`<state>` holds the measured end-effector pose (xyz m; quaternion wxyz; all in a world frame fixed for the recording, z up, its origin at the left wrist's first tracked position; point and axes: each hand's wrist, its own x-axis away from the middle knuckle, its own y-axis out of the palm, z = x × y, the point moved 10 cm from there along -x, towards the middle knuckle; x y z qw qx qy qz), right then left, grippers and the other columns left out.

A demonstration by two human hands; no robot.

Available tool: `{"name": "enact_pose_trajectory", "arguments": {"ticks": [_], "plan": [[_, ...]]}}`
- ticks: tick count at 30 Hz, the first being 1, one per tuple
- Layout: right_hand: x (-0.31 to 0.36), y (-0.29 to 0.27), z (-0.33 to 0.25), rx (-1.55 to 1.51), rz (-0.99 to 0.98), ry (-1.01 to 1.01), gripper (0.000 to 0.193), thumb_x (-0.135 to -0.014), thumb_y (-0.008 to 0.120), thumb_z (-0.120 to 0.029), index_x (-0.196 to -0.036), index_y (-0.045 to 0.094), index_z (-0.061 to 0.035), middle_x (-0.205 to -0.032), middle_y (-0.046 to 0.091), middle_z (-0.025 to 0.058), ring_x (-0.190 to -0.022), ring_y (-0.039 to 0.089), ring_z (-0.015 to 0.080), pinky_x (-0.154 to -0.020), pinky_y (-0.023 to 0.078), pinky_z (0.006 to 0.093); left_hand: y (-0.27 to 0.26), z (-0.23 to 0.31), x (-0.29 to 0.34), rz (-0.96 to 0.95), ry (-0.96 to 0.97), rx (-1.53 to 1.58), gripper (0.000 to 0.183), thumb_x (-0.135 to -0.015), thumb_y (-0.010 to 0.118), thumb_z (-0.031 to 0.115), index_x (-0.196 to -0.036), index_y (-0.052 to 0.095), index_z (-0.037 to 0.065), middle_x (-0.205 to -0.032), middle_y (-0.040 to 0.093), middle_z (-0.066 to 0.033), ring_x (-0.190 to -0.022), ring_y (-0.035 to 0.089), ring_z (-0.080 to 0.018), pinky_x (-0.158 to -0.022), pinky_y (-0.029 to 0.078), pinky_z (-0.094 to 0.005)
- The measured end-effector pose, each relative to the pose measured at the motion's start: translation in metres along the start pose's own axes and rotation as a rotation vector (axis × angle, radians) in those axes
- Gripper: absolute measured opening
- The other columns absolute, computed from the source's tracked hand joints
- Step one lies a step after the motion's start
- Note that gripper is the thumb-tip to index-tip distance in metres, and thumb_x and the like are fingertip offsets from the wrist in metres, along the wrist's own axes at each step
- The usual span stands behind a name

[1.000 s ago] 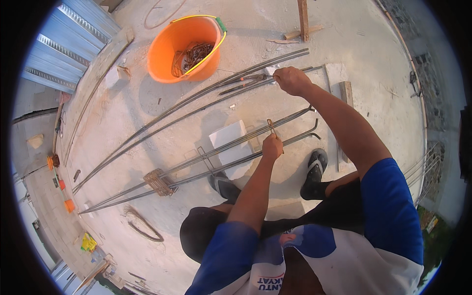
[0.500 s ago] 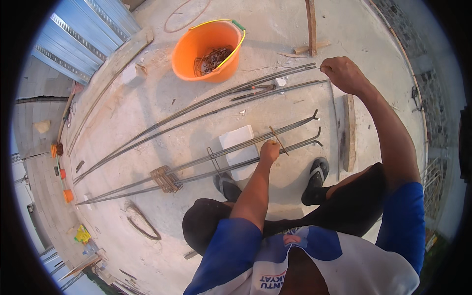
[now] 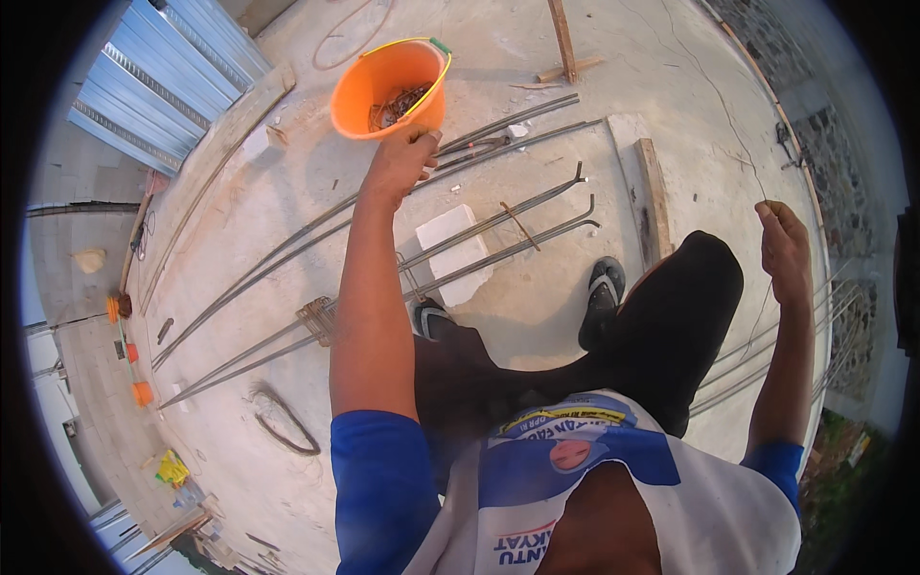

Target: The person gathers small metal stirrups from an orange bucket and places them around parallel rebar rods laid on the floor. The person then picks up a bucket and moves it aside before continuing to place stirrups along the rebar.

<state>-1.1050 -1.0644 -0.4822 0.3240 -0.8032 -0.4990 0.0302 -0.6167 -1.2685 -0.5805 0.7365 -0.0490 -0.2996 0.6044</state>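
Note:
My left hand (image 3: 398,165) reaches forward in front of an orange bucket (image 3: 350,101), its fingers loosely curled and apart, with nothing seen in them. Just to its right, pincers (image 3: 486,147) lie by the long steel bars (image 3: 316,222). Raised at the right, my right hand (image 3: 786,247) pinches a thin wire (image 3: 721,98), which runs away across the floor and also hangs below the hand. Nearer my feet, bars with bent ends (image 3: 546,238) rest over a white block (image 3: 455,251). A rusty stirrup (image 3: 519,226) sits across them, and a bundle of stirrups (image 3: 314,321) is partly hidden by my left forearm.
Scrap metal pieces (image 3: 398,107) lie in the bucket. A timber plank (image 3: 654,196) is right of my feet, and a wooden post (image 3: 563,43) stands farther off. More bars (image 3: 733,369) lie at the right. A wire coil (image 3: 286,422) lies on the left floor.
My left hand has left the rusty stirrup and moved forward toward the bucket. My right hand has come back and right from the far bar ends, holding the wire.

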Motion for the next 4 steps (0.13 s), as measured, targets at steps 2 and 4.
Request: {"name": "enact_pose_trajectory", "arguments": {"ticks": [2, 4], "plan": [[0.027, 0.007, 0.061, -0.095, -0.031, 0.094, 0.031, -0.097, 0.057, -0.03, -0.108, 0.062, -0.0017, -0.055, 0.034, -0.0108, -0.04, 0.025, 0.0002, -0.038, 0.017, 0.0205, -0.036, 0.006, 0.033, -0.039, 0.02, -0.082, 0.039, -0.091, 0.056, 0.034, -0.109, 0.065, 0.001, -0.098, 0.064, -0.0081, -0.085, 0.06, -0.0182, -0.076, 0.05, -0.0323], [0.043, 0.012, 0.103, -0.25, -0.056, 0.197, 0.031, -0.096, 0.057, -0.03, -0.105, 0.064, -0.0012, -0.054, 0.036, -0.0102, -0.04, 0.027, 0.0012, -0.037, 0.019, 0.0209, -0.047, 0.007, 0.064, -0.061, 0.021, -0.121, 0.041, -0.091, 0.056, 0.036, -0.11, 0.065, 0.001, -0.098, 0.064, -0.0078, -0.086, 0.06, -0.0183, -0.077, 0.05, -0.0323]]}}
